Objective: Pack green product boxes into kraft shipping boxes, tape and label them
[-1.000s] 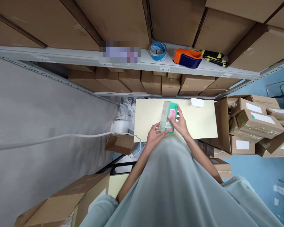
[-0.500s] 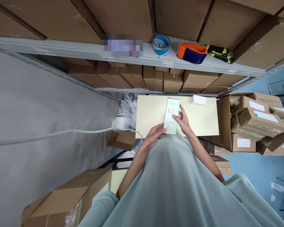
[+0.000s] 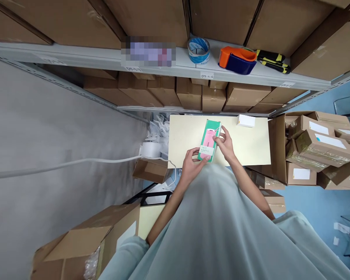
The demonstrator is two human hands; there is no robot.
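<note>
The box (image 3: 209,142) is up in both hands, just over the near edge of the worktop (image 3: 186,132), green-and-pink face towards me. Left hand (image 3: 192,167) pinches the near end and right hand (image 3: 227,146) has its fingers (image 3: 218,137) curled on the far right edge, so both are closed on it. For turning it like this I'd say grip edges and corners only, lightly, so nothing covers the print, and roll it between the hands rather than letting one go. Half a second back the pale printed side faced me; now it's flipped to the green one. The white box (image 3: 246,120) at the back hasn't moved
</note>
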